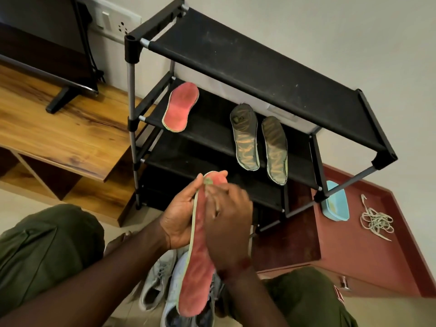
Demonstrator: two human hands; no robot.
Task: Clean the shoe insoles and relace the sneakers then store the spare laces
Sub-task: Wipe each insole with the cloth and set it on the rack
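Note:
My left hand point(179, 215) grips a red insole point(197, 274) with a pale green edge by its upper side. My right hand point(227, 218) lies flat across the insole's red face, blurred, fingers near its tip. A matching red insole point(180, 107) lies on the black rack's point(259, 74) second shelf at the left. Two dark olive insoles point(245, 138) point(276, 149) lie side by side on that shelf at the right. Grey-blue sneakers point(169, 293) sit on the floor between my knees. A tangle of pale laces point(376, 220) rests on the maroon cabinet top point(354, 244).
A light blue tray point(335, 201) lies on the maroon cabinet by the rack's right leg. To the left stands a wooden TV unit point(59, 128) with a screen on its stand point(61, 100). A wall socket point(113, 20) is behind the rack.

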